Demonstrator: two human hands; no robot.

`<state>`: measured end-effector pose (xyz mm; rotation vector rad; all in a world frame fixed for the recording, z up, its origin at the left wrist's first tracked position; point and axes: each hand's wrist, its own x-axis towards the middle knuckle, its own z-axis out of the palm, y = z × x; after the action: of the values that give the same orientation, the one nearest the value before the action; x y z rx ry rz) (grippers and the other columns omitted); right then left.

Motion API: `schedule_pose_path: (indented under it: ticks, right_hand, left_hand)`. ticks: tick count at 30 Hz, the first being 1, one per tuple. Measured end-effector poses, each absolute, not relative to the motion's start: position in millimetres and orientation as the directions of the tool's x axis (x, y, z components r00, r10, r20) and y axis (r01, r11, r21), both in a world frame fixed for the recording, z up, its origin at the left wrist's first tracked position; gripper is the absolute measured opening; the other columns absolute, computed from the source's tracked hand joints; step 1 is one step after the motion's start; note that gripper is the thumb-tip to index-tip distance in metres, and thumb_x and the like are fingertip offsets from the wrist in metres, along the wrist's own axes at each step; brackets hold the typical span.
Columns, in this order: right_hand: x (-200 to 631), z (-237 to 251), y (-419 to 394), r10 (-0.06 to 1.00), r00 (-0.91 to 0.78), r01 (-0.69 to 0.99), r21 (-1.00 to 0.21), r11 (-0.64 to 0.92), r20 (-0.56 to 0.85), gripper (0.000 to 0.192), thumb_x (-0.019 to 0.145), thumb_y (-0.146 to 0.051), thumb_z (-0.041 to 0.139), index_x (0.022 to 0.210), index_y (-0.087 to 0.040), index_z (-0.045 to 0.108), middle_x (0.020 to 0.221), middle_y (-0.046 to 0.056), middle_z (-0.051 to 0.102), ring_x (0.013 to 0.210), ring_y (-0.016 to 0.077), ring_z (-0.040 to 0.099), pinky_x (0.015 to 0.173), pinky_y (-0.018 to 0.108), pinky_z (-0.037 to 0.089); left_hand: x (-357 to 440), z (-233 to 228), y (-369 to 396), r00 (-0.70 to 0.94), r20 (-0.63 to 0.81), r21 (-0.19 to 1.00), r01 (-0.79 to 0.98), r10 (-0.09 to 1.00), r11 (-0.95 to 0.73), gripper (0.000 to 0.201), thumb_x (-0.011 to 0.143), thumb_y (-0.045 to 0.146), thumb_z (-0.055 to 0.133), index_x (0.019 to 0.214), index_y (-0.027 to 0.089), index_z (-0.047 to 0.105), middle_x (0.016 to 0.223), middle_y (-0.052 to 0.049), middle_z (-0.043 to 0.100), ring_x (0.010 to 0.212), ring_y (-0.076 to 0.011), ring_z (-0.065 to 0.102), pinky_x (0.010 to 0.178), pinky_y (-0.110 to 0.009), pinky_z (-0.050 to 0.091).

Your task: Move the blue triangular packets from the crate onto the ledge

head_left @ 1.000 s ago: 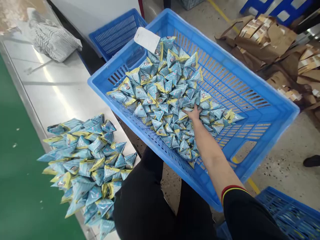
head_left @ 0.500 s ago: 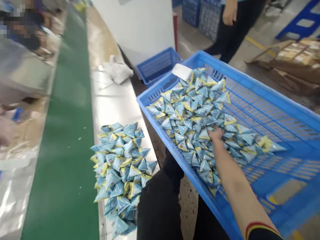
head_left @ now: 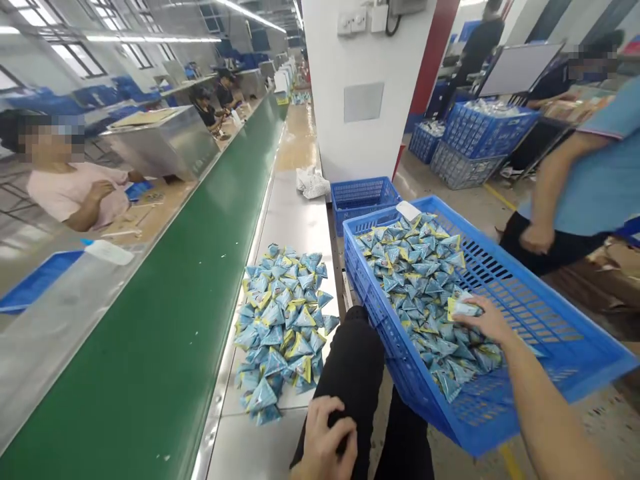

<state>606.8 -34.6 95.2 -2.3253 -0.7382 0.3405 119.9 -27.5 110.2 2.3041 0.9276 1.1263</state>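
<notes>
A: Where is the right hand (head_left: 483, 320)?

B: It lies in the blue crate (head_left: 550, 333), fingers (head_left: 463, 319) curled loosely over the packets in the crate (head_left: 425, 287). They touch 1 light packet, but I cannot tell whether they pinch it.

A: And the left hand (head_left: 325, 443)?

B: Near the bottom edge, resting on the person's black trouser leg (head_left: 350, 367), fingers bent into a loose fist with nothing in it.

A: Where does the crate sit?

B: Right of the steel table (head_left: 295, 220), tilted, its near corner over the person's lap. The triangular blue and yellow packets fill its left half.

A: Anything on the table?

B: A second pile of packets (head_left: 283, 320), left of the knee and just beside the green belt (head_left: 165, 320). Farther off lie a white cloth (head_left: 313, 181) and a small blue basket (head_left: 363, 197).

A: Other people?

B: 1 person in a pink top (head_left: 70, 190) sits across the belt, far left. Another in a blue shirt (head_left: 595, 173) stands right of the crate.
</notes>
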Motion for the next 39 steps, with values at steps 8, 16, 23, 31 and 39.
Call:
schedule_pose_path:
  ticks: [8, 16, 23, 31, 39]
  right_hand:
    - [415.0, 200.3, -108.0, 0.979, -0.083, 0.414, -0.888, 0.202, 0.185, 0.058, 0.061, -0.066, 0.099, 0.098, -0.025, 0.079, 0.156, 0.018, 0.053, 0.140, 0.0453, 0.056, 0.105, 0.055, 0.056]
    - [275.1, 173.8, -140.1, 0.964, -0.144, 0.109, -0.965, 0.238, 0.222, 0.054, 0.069, -0.063, 0.098, 0.102, -0.026, 0.077, 0.166, 0.015, 0.040, 0.140, 0.0422, 0.057, 0.107, 0.048, 0.056]
    - [248.3, 161.3, -133.5, 0.957, -0.151, 0.094, -0.960, 0.264, 0.248, 0.050, 0.077, -0.063, 0.094, 0.105, -0.025, 0.076, 0.173, 0.014, 0.030, 0.149, 0.0458, 0.047, 0.113, 0.054, 0.052]
    - [252.3, 165.2, -134.9, 0.972, -0.081, 0.115, -0.967, 0.227, 0.218, 0.049, 0.081, -0.064, 0.091, 0.106, -0.027, 0.071, 0.169, 0.015, 0.033, 0.126, 0.0388, 0.066, 0.100, 0.052, 0.059]
    - [249.3, 160.2, -136.7, 0.977, -0.053, 0.159, -0.964, 0.214, 0.208, 0.049, 0.082, -0.065, 0.089, 0.109, -0.028, 0.071, 0.158, 0.016, 0.046, 0.124, 0.0362, 0.067, 0.098, 0.047, 0.059]
  left_hand:
    - [119.7, 153.4, 3.2, 0.657, 0.075, 0.994, -0.112, 0.750, -0.001, 0.068, 0.086, 0.072, 0.071, 0.136, 0.027, 0.058, 0.126, -0.013, 0.063, 0.108, -0.0269, 0.064, 0.084, -0.039, 0.057]
    - [96.6, 185.3, -11.1, 0.826, -0.141, 0.958, -0.025, 0.546, 0.286, 0.066, 0.082, 0.073, 0.078, 0.115, 0.020, 0.057, 0.096, -0.002, 0.059, 0.082, -0.0140, 0.055, 0.078, -0.030, 0.048]
    - [73.6, 167.9, -22.9, 0.714, -0.188, 0.954, -0.030, 0.675, 0.297, 0.071, 0.070, 0.067, 0.088, 0.117, 0.022, 0.059, 0.101, -0.002, 0.062, 0.089, -0.0179, 0.060, 0.082, -0.031, 0.051]
    - [30.4, 146.8, 46.9, -0.026, -0.126, 0.977, -0.178, 0.992, 0.120, 0.051, 0.079, 0.059, 0.079, 0.111, 0.026, 0.060, 0.099, -0.003, 0.067, 0.083, -0.0175, 0.065, 0.074, -0.031, 0.054]
    - [2.0, 118.3, 70.9, 0.039, 0.307, 0.864, 0.407, 0.951, -0.296, 0.043, 0.086, 0.042, 0.077, 0.120, 0.021, 0.061, 0.114, -0.009, 0.070, 0.108, -0.0236, 0.069, 0.101, -0.041, 0.056]
